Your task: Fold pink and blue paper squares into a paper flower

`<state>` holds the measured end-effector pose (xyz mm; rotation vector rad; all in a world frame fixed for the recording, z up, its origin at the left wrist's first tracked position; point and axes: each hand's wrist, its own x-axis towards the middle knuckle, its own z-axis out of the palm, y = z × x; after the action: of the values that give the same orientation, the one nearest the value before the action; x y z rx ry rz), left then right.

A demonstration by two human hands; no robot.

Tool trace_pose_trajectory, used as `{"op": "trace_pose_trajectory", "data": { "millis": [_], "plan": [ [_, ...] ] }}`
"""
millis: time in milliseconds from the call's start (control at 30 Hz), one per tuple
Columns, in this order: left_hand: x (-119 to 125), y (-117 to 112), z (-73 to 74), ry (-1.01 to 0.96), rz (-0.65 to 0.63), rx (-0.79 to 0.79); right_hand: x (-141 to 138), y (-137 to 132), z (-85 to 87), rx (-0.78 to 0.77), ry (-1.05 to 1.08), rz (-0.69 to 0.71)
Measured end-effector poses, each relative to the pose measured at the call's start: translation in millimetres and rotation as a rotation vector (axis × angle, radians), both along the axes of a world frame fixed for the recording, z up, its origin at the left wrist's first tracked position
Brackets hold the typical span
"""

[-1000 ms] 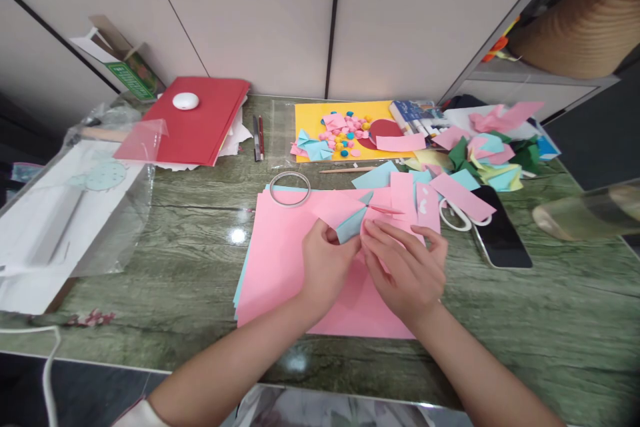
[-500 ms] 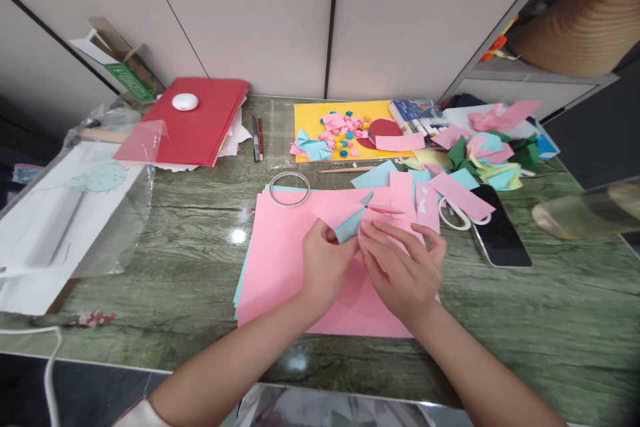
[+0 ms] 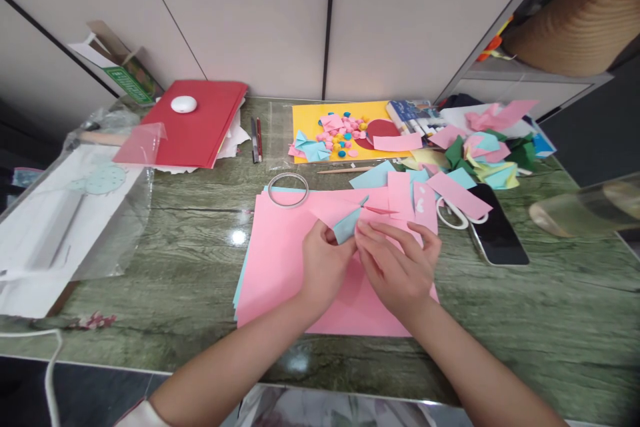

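My left hand (image 3: 327, 263) pinches a folded paper piece (image 3: 346, 226) with light blue and pink faces, held above the pink sheets (image 3: 277, 267). My right hand (image 3: 403, 265) presses its thumb and forefinger together at the same piece's right side, its other fingers spread a little. A thin pink flap and a blue tip stick out past the fingers. The part between the fingertips is hidden. Light blue sheets show from under the pink stack's left edge.
A metal ring (image 3: 289, 190) lies on the stack's upper left corner. White-handled scissors (image 3: 453, 215) sit under paper strips beside a phone (image 3: 500, 230). Behind are a yellow sheet (image 3: 306, 115) with paper balls, and a red folder (image 3: 193, 137). A clear cylinder (image 3: 580, 210) lies right.
The folded piece has turned slightly in my fingers, so its blue tip and pink flap look narrower. My right hand has moved slightly left, closer to my left hand.
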<state>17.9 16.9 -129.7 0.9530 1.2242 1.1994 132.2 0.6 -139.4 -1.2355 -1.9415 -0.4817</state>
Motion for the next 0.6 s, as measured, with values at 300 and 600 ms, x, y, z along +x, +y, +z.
{"op": "trace_pose_trajectory", "data": {
  "millis": [300, 600],
  "plan": [
    [0.1, 1.6, -3.2, 0.020, 0.022, -0.028, -2.8, -0.7, -1.1, -0.034, 0.013, -0.009],
    [-1.3, 1.9, -4.2, -0.011, 0.004, -0.021, -1.2, 0.4, -2.9, -0.090, 0.017, 0.017]
  ]
}}
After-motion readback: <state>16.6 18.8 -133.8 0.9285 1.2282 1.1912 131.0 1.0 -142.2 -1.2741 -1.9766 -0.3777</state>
